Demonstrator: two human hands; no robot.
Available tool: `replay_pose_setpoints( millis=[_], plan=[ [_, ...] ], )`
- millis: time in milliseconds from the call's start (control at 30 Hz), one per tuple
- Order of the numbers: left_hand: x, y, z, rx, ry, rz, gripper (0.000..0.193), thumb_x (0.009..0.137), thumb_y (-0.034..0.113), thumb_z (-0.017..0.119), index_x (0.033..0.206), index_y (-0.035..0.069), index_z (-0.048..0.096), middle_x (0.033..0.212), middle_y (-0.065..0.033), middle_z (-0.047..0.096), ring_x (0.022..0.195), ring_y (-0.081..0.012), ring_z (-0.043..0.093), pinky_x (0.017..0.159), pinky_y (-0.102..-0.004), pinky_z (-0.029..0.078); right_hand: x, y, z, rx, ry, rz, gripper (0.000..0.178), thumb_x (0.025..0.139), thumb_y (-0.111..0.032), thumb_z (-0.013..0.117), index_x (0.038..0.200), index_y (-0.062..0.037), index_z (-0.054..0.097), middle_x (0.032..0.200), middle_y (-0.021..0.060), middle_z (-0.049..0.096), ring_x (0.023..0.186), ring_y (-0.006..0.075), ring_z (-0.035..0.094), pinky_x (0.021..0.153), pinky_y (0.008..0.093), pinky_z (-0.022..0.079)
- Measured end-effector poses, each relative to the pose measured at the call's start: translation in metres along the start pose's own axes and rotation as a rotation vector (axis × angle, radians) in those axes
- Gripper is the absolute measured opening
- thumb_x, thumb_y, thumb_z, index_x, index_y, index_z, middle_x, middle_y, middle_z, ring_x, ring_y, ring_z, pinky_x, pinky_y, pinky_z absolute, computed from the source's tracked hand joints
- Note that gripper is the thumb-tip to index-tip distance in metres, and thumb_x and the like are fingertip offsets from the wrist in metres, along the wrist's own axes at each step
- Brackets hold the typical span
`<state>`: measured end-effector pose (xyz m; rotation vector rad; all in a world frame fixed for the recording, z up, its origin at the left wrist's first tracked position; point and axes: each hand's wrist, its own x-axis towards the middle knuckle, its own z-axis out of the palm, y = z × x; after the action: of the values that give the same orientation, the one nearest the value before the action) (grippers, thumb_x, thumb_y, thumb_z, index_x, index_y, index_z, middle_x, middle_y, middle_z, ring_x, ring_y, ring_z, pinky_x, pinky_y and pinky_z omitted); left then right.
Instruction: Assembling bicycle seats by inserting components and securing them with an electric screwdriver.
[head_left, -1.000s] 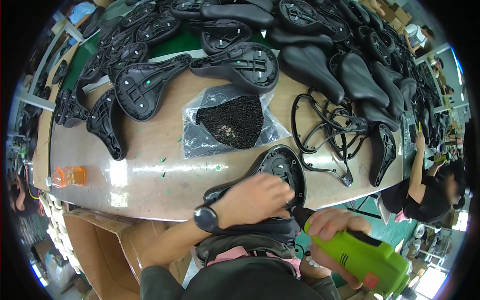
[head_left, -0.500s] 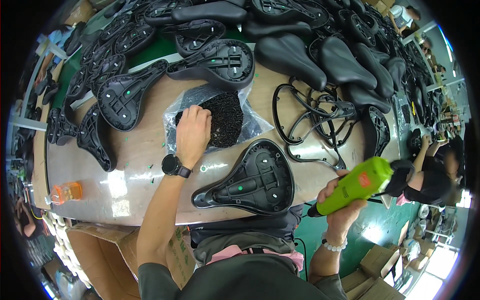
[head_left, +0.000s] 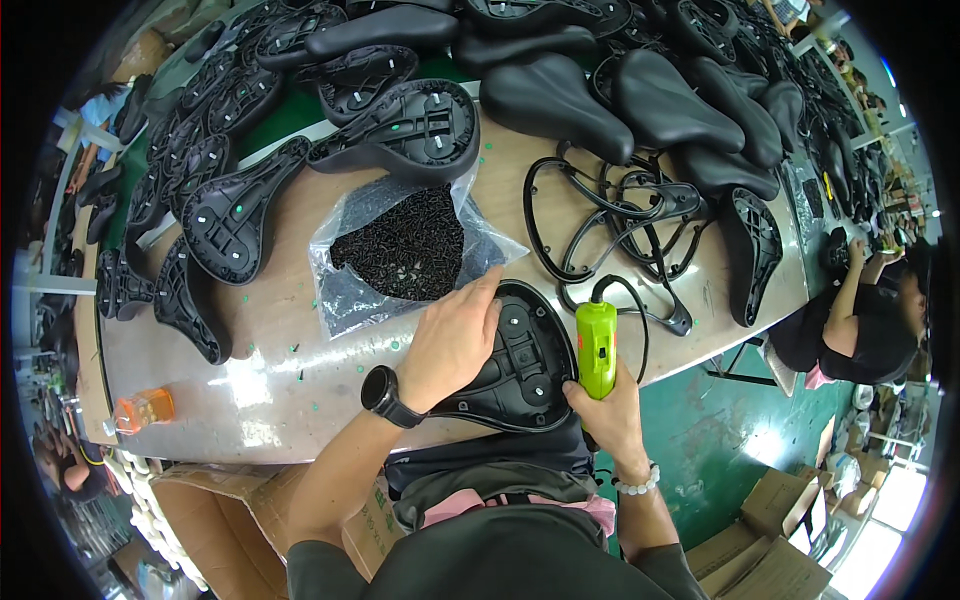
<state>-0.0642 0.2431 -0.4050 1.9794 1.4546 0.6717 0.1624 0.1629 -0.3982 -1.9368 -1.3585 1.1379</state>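
Observation:
An upturned black bicycle saddle (head_left: 515, 375) lies at the table's near edge, its ribbed underside up. Over its left part is my left hand (head_left: 452, 345), fingers bent and pressed together near the far rim; whatever they hold is hidden. My right hand (head_left: 612, 410) grips a lime-green power screwdriver (head_left: 597, 345) close by the saddle's right side. A black cord loops from the tool's far end, and its near tip is mostly hidden by the hand. Beyond my left hand, an open clear plastic bag (head_left: 345, 305) holds a heap of small black screws (head_left: 405, 240).
Black frame-like rings (head_left: 585, 270) lie tangled at the right of the table (head_left: 200, 400). Saddles, some upturned (head_left: 230, 225), some top up (head_left: 555, 100), crowd the far side. An orange container (head_left: 145, 410) stands at left. Cardboard boxes (head_left: 215, 530) are below; a co-worker (head_left: 850, 325) sits at right.
My left hand has left the screw bag and come nearer, over the saddle. My right hand has brought the screwdriver leftward to the saddle's side and turned it more upright in the picture.

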Motion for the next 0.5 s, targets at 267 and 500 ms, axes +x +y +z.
replay_pose_setpoints(
  millis=[267, 500],
  plan=[
    [0.001, 0.003, 0.008, 0.025, 0.01, 0.036, 0.043, 0.091, 0.014, 0.062, 0.129, -0.001, 0.051, 0.115, -0.0226, 0.064, 0.1, -0.0424, 0.063, 0.084, -0.0489, 0.052, -0.005, 0.012, 0.008, 0.16, 0.058, -0.015, 0.043, 0.073, -0.011, 0.078, 0.108, 0.0041, 0.057, 0.089, 0.0152, 0.065, 0.079, 0.023, 0.063, 0.075, 0.0351, 0.051],
    [0.013, 0.013, -0.004, 0.175, -0.106, 0.05, 0.042, 0.093, 0.025, 0.062, 0.122, -0.003, 0.052, 0.1, -0.0225, 0.063, 0.085, -0.0448, 0.064, 0.073, -0.0508, 0.053, 0.001, 0.013, 0.005, 0.395, -0.039, 0.143, 0.043, 0.075, -0.005, 0.076, 0.114, 0.0039, 0.057, 0.098, 0.0047, 0.062, 0.088, 0.0128, 0.058, 0.08, 0.0284, 0.049]
  ],
)
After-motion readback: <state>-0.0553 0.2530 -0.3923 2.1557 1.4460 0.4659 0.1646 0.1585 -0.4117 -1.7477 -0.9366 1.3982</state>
